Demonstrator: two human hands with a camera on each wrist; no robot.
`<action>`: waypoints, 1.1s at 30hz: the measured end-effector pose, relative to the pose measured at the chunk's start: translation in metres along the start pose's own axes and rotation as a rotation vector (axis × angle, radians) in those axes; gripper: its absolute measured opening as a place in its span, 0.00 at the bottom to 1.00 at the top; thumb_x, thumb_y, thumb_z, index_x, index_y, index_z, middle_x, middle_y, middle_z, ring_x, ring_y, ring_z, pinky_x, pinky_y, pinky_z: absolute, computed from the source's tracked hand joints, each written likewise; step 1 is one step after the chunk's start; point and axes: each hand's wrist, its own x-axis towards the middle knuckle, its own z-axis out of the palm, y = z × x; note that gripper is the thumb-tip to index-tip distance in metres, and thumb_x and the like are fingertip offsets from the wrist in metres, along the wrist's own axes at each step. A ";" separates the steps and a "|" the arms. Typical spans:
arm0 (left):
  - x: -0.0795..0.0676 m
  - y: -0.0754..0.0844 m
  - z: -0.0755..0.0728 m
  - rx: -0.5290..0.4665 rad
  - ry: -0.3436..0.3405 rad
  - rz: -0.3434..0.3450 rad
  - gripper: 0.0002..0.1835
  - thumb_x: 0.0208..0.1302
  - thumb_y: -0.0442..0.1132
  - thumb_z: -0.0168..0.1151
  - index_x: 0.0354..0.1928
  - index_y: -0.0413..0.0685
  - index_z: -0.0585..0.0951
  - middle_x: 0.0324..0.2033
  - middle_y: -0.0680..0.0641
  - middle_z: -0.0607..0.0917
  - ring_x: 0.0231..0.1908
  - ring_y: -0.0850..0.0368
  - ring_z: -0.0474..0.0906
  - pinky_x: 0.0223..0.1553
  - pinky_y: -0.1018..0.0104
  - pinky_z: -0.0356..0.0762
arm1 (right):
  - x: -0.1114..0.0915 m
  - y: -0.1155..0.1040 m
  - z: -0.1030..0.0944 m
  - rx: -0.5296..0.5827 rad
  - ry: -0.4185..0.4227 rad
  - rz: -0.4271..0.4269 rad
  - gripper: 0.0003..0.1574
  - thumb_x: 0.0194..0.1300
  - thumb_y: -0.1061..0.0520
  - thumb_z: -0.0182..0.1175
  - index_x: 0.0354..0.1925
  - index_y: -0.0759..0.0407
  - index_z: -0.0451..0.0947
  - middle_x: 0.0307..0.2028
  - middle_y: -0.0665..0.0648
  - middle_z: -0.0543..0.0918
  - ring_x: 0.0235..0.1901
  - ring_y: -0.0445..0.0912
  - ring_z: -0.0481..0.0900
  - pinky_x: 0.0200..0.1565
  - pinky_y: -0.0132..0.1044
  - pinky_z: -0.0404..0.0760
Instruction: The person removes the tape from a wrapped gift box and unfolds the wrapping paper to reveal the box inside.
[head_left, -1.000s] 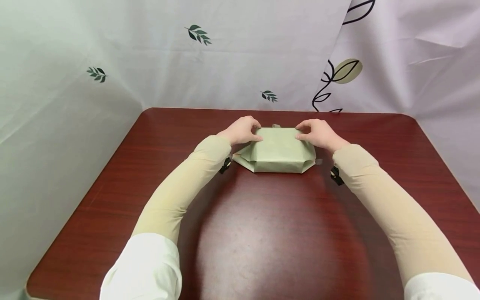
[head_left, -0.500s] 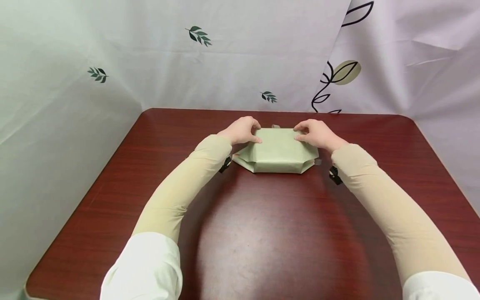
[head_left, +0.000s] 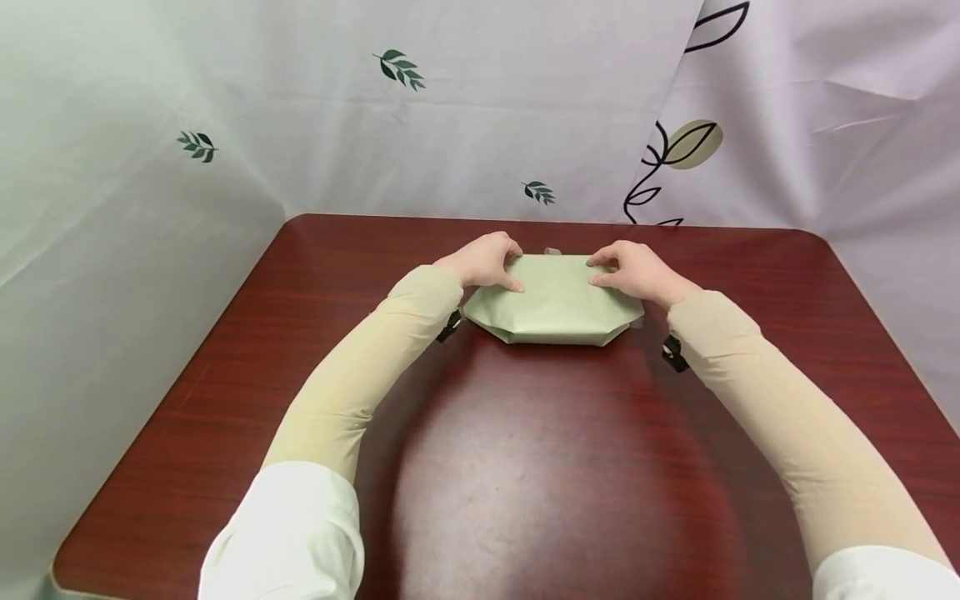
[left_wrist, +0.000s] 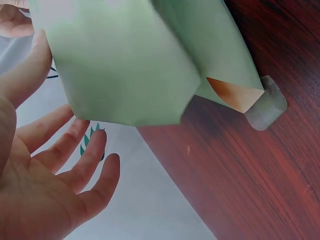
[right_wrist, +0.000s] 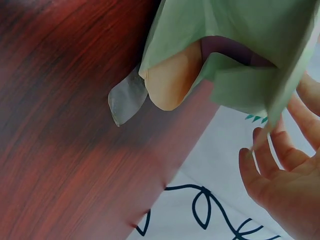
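Observation:
A light green sheet of wrapping paper (head_left: 558, 300), partly folded, lies near the table's far edge in the head view. My left hand (head_left: 483, 260) pinches its far left edge, thumb in front and fingers behind. At the far right edge, my right hand (head_left: 637, 268) pinches the paper the same way. The right wrist view looks into an open fold, where part of a purple object (right_wrist: 230, 52) shows; most of it is covered. A pale tan inner side (right_wrist: 172, 82) of the paper is visible there. Clear tape strips (left_wrist: 270, 102) stick out from the paper's sides.
The dark red wooden table (head_left: 525, 450) has rounded corners. White cloth (head_left: 465, 150) with leaf prints hangs behind it and along both sides. Another small clear strip (head_left: 552, 251) shows behind the paper, between the hands.
The paper's upper layer has come down toward me and spread wider at both sides, covering more of the front face. Both hands keep their hold and barely shift.

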 end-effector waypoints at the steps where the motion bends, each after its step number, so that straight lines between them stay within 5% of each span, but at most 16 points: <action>1: 0.000 0.000 0.000 0.000 -0.005 0.000 0.35 0.53 0.47 0.72 0.60 0.35 0.73 0.52 0.40 0.75 0.51 0.51 0.70 0.58 0.63 0.66 | -0.001 0.000 0.000 -0.003 0.000 -0.002 0.24 0.62 0.58 0.62 0.55 0.67 0.75 0.53 0.69 0.76 0.56 0.60 0.70 0.56 0.53 0.68; 20: -0.002 0.004 0.004 0.048 -0.097 0.006 0.50 0.47 0.55 0.73 0.66 0.34 0.63 0.60 0.39 0.65 0.59 0.46 0.65 0.62 0.60 0.63 | -0.028 -0.004 0.010 -0.040 0.011 -0.160 0.21 0.59 0.58 0.66 0.50 0.66 0.80 0.47 0.65 0.78 0.49 0.57 0.72 0.52 0.50 0.69; 28: 0.000 0.001 -0.001 -0.026 -0.071 0.014 0.28 0.69 0.52 0.53 0.61 0.39 0.71 0.56 0.42 0.69 0.55 0.52 0.67 0.57 0.61 0.65 | -0.029 -0.004 0.010 -0.062 0.033 -0.166 0.21 0.58 0.58 0.66 0.49 0.64 0.80 0.46 0.63 0.78 0.45 0.54 0.72 0.50 0.48 0.69; 33: -0.004 -0.002 0.002 -0.011 -0.035 0.013 0.32 0.64 0.51 0.60 0.64 0.39 0.69 0.58 0.42 0.69 0.55 0.52 0.69 0.58 0.61 0.67 | -0.031 -0.006 0.011 -0.045 0.019 -0.171 0.21 0.58 0.58 0.67 0.50 0.64 0.80 0.46 0.63 0.78 0.46 0.54 0.72 0.50 0.47 0.69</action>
